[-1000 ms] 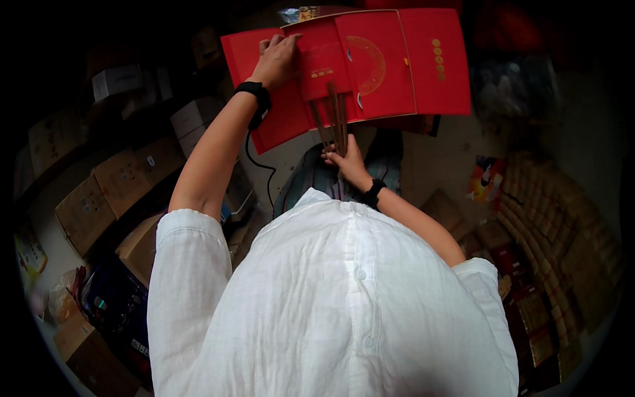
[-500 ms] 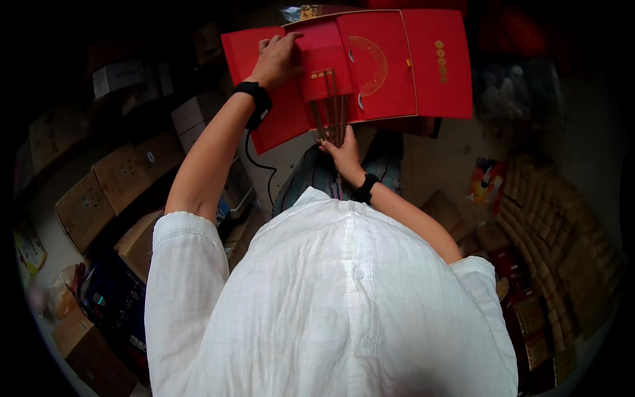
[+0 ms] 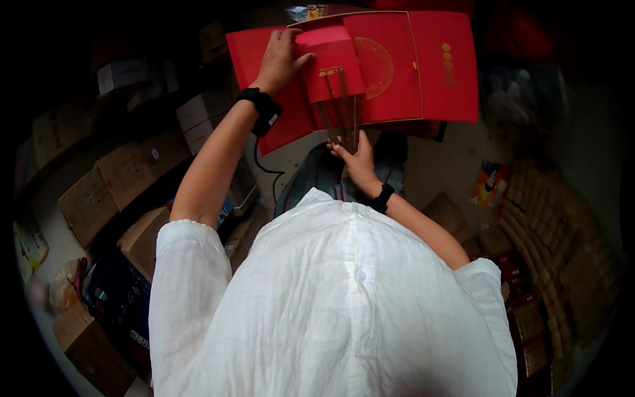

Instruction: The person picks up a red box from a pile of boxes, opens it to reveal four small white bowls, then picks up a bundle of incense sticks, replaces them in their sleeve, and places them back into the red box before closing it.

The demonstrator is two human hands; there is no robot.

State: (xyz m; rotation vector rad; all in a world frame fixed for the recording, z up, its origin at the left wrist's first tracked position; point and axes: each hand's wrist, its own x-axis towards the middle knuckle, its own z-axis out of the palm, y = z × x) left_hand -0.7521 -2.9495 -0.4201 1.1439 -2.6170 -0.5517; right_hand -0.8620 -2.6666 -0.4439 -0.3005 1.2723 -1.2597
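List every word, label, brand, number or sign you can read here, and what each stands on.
None can be read.
Red card: gold print, too small.
Red box: row of gold discs; any characters too small.
Cartons: dark marks, blurred.
Left wristband: pale label, too small.
Blue package: pale label, too small.

We see a bright red box [image 3: 403, 86] with a gold ring pattern on its middle panel and a column of gold discs on its right flap. Within the box's left part we find a red packet [image 3: 331, 53], gold-marked, paler pink at its top; by the box's near edge, brown sticks [image 3: 346, 119]. Nearer us than the box are a plain white shirt [image 3: 311, 284] and dark striped trousers [image 3: 305, 182]. Left of the box we see tan cardboard boxes [image 3: 126, 175] and white cartons [image 3: 122, 74].
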